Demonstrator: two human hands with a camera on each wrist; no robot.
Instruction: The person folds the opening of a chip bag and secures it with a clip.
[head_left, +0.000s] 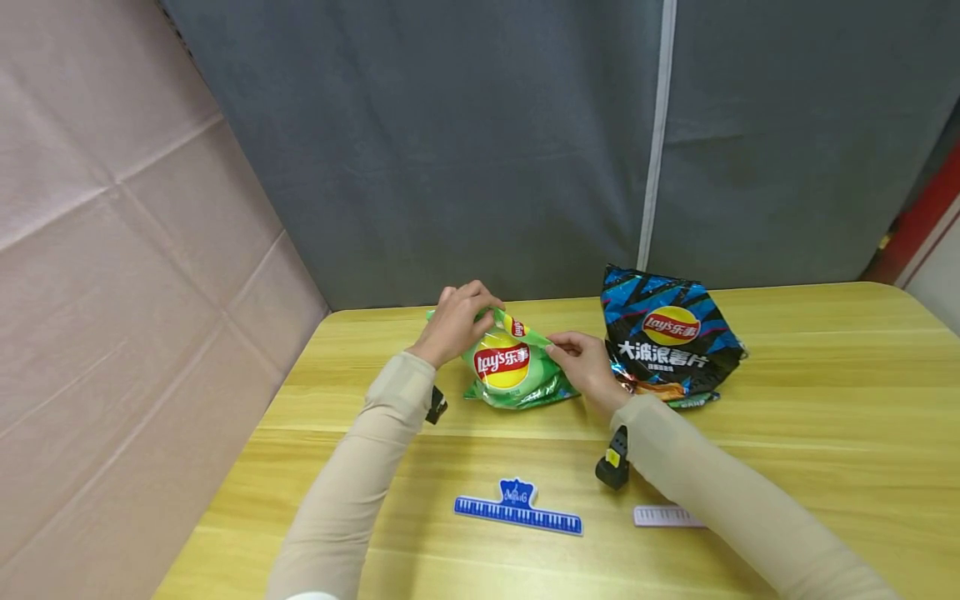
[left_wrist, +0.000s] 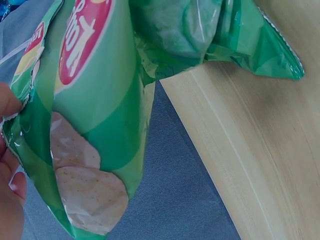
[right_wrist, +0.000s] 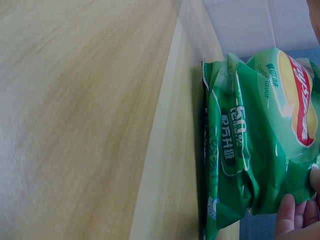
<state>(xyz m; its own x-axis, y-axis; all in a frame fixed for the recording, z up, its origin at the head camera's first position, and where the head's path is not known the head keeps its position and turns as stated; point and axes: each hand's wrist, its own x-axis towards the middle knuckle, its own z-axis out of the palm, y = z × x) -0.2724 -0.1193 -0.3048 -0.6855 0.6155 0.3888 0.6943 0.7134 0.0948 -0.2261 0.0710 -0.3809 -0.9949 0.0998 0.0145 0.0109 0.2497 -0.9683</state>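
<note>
A green Lay's chip bag (head_left: 525,385) stands on the wooden table between the two hands, its top edge folded over into a strip. My left hand (head_left: 457,323) grips the left end of that strip, and my right hand (head_left: 587,360) pinches its right end. In the left wrist view, thumb and fingers (left_wrist: 9,167) hold the crinkled edge of the bag (left_wrist: 112,112). Fingertips (right_wrist: 286,212) show at the lower right of the right wrist view, against the green bag (right_wrist: 265,180). A blue sealing clip with a piano-key pattern (head_left: 517,510) lies nearer the front.
To the right stands a black and blue Lay's bag (head_left: 667,333), close to my right hand. A pale lilac clip (head_left: 667,517) lies partly under the right forearm in the head view. Behind the wooden table (head_left: 810,417) hangs a grey curtain (head_left: 450,150); a pinkish covered wall (head_left: 135,333) is at left.
</note>
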